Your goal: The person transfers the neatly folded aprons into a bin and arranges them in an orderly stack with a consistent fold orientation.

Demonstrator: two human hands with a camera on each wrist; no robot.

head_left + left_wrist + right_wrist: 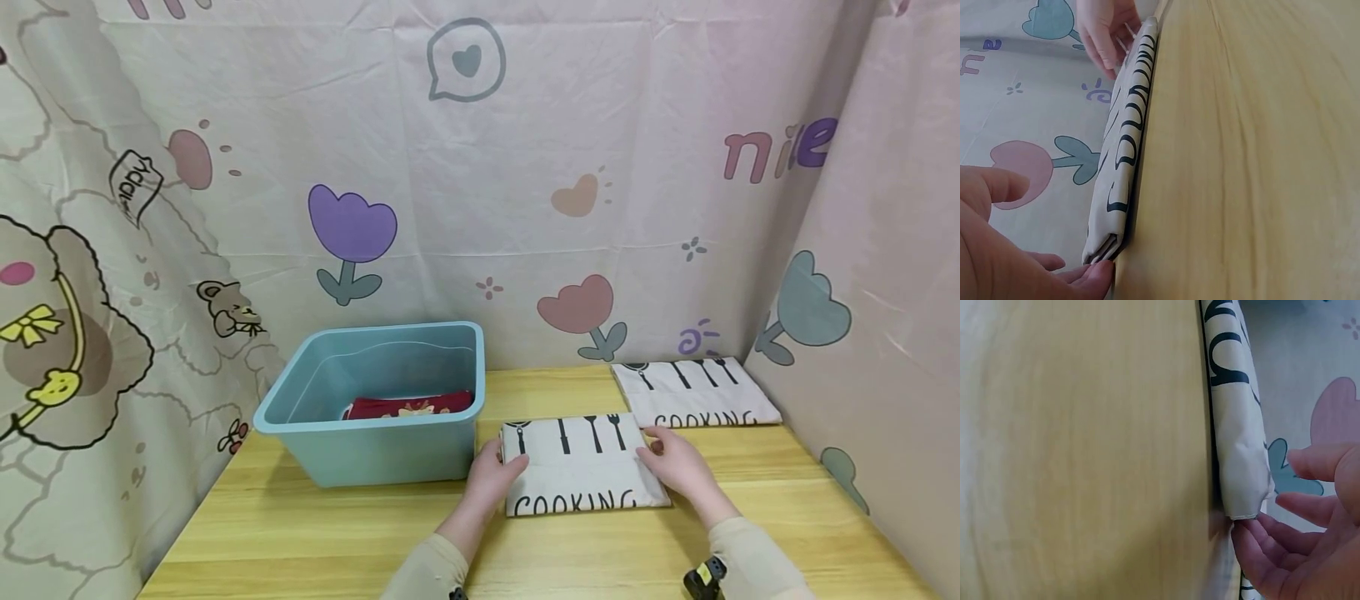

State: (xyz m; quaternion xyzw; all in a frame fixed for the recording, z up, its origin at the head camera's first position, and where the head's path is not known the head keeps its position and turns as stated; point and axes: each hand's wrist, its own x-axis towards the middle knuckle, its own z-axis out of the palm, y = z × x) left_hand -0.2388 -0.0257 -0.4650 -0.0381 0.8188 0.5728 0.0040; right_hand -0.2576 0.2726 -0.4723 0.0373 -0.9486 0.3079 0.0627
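Observation:
A folded white cloth [581, 467] printed with black kitchen tools and the word COOKING lies flat on the table. At its left edge is my left hand [495, 479], its thumb raised above the cloth and its fingertips touching the folded side in the left wrist view. My right hand [681, 467] is at the opposite edge. In the right wrist view, the right fingertips [1244, 534] touch the cloth's corner low down, while the thumb stands apart from it. Behind, to the right, lies a second folded cloth [693, 392] with the same print.
A light blue plastic bin [375, 454] stands on the left of the wooden table [300, 542]. Inside it lies a dark red folded fabric [408, 406] with a pale pattern. A printed curtain [480, 167] hangs behind the table and along both sides.

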